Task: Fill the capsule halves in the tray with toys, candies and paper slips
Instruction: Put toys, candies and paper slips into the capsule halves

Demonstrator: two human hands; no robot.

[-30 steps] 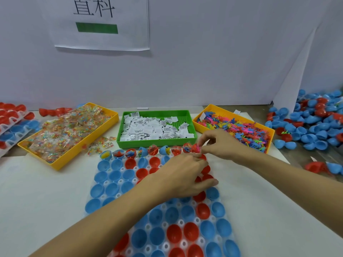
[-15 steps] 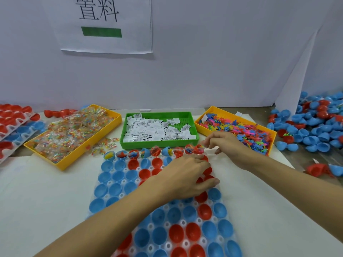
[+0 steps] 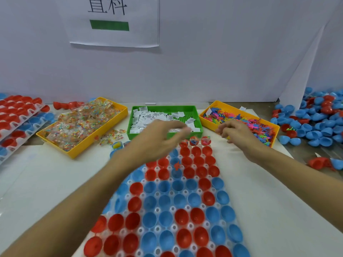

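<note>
While my left hand (image 3: 157,138) hangs over the front wall of the green tray of paper slips (image 3: 193,112), its fingers are loosely bent and reach toward the slips; the fingertips are blurred, so I cannot tell whether they already pinch a slip. My right hand (image 3: 239,134) sits at the near corner of the yellow tray of small plastic toys (image 3: 213,106), fingers curled in, and whether a toy is between them I cannot tell either. Off to my left, the yellow tray of wrapped candies (image 3: 118,106) lies beside the green one, with a few packets spilled on the table by its near side.

Judging by what lies in front of me, the job has barely begun. The clear capsule tray (image 3: 157,210) runs from the supply trays down toward me, packed with red and blue capsule halves. Only the far row looks filled: the halves there (image 3: 194,140) show colourful contents, though my left arm covers part of that row. One small red toy (image 3: 177,165) lies among the halves a few rows nearer. Every other half I can see, row after row toward me, looks hollow and still needs its toy, candy and slip.

More loaded trays (image 3: 16,112) are stacked at the far left, and loose capsule halves (image 3: 319,119) are heaped on the right
</note>
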